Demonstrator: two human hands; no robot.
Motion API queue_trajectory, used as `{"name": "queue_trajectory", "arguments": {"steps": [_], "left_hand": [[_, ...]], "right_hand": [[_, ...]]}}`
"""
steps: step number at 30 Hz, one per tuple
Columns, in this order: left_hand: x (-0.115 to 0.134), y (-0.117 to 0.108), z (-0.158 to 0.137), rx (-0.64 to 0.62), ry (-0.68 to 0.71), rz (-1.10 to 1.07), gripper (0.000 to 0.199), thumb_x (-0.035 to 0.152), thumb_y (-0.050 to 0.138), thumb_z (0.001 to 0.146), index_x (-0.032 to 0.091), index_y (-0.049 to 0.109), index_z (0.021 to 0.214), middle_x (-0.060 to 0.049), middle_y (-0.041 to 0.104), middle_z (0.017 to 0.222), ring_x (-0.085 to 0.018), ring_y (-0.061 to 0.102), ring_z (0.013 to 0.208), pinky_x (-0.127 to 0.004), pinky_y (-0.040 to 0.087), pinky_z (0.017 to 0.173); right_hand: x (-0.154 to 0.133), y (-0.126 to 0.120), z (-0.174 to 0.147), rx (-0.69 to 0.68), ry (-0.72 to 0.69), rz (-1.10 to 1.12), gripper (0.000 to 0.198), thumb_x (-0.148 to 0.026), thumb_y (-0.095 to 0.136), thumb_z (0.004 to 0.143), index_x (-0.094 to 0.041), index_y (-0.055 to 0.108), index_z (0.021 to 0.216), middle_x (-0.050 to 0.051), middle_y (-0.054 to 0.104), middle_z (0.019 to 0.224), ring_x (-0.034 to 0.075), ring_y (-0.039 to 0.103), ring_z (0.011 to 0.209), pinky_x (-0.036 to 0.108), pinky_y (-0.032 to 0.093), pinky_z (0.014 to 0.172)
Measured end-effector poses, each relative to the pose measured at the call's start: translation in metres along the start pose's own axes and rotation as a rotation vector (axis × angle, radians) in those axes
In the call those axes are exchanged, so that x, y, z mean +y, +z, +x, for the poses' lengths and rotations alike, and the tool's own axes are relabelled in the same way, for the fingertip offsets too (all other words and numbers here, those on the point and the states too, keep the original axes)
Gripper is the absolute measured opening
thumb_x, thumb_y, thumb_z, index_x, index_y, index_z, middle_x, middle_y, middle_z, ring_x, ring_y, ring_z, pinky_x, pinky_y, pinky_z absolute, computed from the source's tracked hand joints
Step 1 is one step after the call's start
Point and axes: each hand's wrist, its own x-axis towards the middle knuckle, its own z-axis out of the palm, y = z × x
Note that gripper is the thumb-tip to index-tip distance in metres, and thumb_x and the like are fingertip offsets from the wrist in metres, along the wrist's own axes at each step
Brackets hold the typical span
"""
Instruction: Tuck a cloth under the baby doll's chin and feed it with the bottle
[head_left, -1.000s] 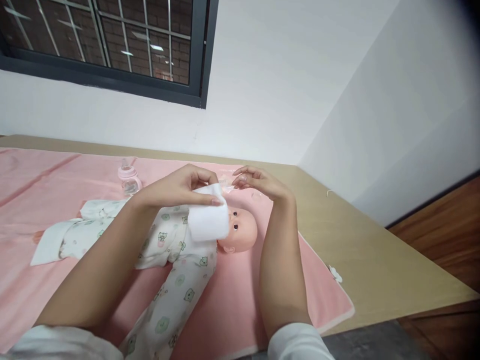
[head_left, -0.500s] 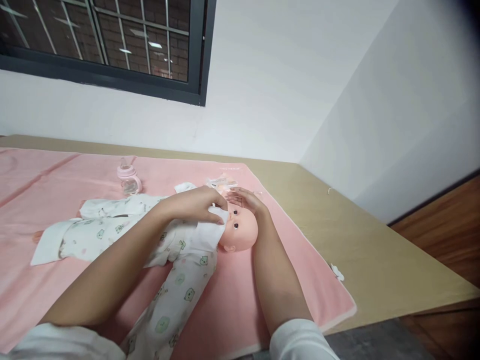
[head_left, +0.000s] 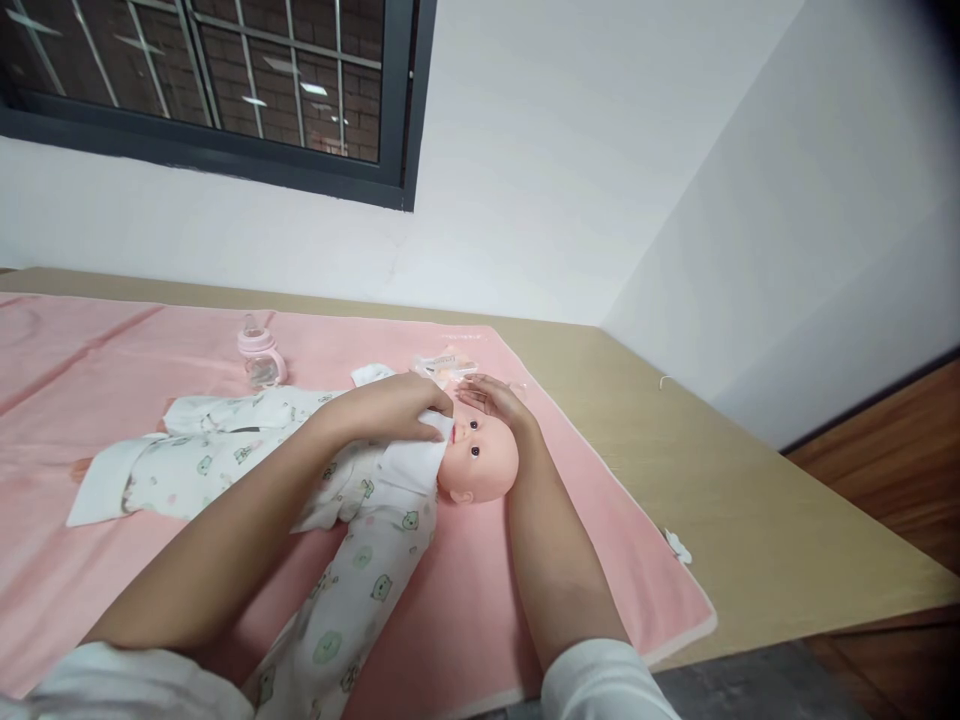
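Note:
A baby doll (head_left: 484, 458) lies on its back on a pink blanket (head_left: 480, 590), its head toward the right. It wears a white outfit printed with green animals (head_left: 382, 545). A white cloth (head_left: 416, 465) lies over its upper chest and reaches the chin. My left hand (head_left: 397, 407) is closed on the upper edge of this cloth, just below the doll's mouth. On the far side of the head, my right hand (head_left: 491, 398) rests with its fingers stretched out, beside the cheek; whether they touch it is unclear.
A pink-topped baby bottle (head_left: 262, 362) stands on the blanket beyond the doll's legs. Behind my right fingers lies a clear plastic packet (head_left: 444, 366). A small white object (head_left: 678, 546) sits at the blanket's right edge, on the tan tabletop (head_left: 630, 440).
My left hand has drawn the cloth's edge slightly down from the doll's face, so its mouth now shows. My right hand stays in place. The view has shifted a little.

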Motion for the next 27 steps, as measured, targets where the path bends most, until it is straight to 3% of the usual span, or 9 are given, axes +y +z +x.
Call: {"name": "queue_trajectory", "arguments": {"steps": [13, 17, 20, 27], "left_hand": [[-0.005, 0.001, 0.002, 0.040, -0.007, 0.061, 0.012, 0.017, 0.054, 0.080, 0.018, 0.051, 0.068, 0.003, 0.051, 0.064, -0.013, 0.045, 0.060, -0.028, 0.027, 0.056], [-0.009, 0.004, 0.004, 0.129, -0.084, 0.060, 0.008, 0.020, 0.055, 0.081, 0.019, 0.063, 0.080, 0.001, 0.066, 0.079, -0.016, 0.055, 0.069, -0.028, 0.032, 0.059], [-0.010, 0.006, 0.007, 0.172, -0.143, 0.051, 0.021, 0.019, 0.057, 0.082, 0.019, 0.071, 0.098, -0.001, 0.073, 0.099, -0.019, 0.063, 0.083, -0.028, 0.038, 0.067], [-0.016, 0.008, 0.009, 0.172, -0.124, 0.011, 0.023, 0.021, 0.056, 0.081, 0.019, 0.072, 0.097, -0.001, 0.075, 0.104, -0.022, 0.067, 0.091, -0.030, 0.044, 0.075]], "right_hand": [[0.004, -0.003, 0.005, 0.012, -0.016, 0.002, 0.007, -0.011, 0.066, 0.087, -0.017, 0.066, 0.090, 0.007, 0.077, 0.086, 0.016, 0.075, 0.085, 0.034, 0.058, 0.099], [0.005, -0.003, 0.007, 0.015, -0.016, -0.008, 0.006, -0.011, 0.063, 0.089, -0.016, 0.066, 0.091, 0.007, 0.077, 0.085, 0.016, 0.075, 0.084, 0.034, 0.058, 0.097], [0.006, -0.002, 0.005, 0.009, -0.020, -0.009, 0.006, -0.012, 0.063, 0.089, -0.016, 0.066, 0.092, 0.007, 0.076, 0.086, 0.016, 0.074, 0.082, 0.034, 0.058, 0.098], [0.007, 0.000, 0.001, -0.013, -0.055, 0.004, 0.011, -0.013, 0.071, 0.084, -0.019, 0.064, 0.089, 0.003, 0.075, 0.083, 0.015, 0.073, 0.087, 0.033, 0.056, 0.101]]}}
